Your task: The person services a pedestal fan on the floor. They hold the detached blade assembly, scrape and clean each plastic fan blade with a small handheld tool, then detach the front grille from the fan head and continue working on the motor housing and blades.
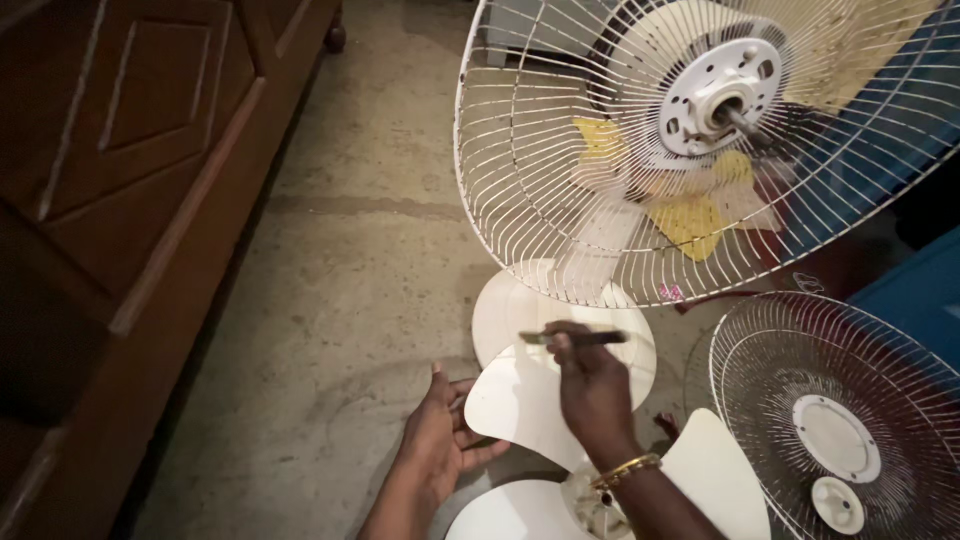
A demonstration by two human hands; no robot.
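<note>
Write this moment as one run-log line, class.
left hand: touching fan blade edge | right hand: holding thin dark tool | rear grille: on fan, shaft bare | front grille: on floor

Your left hand (440,440) is resting against the fan blade (520,400) lying on the floor (330,300), your right hand (592,385) hovering over it holding a brush (572,338). The rear guard (700,150) is standing behind; the front guard (840,420) is lying to your right, a cabinet (120,180) running along your left.
</note>
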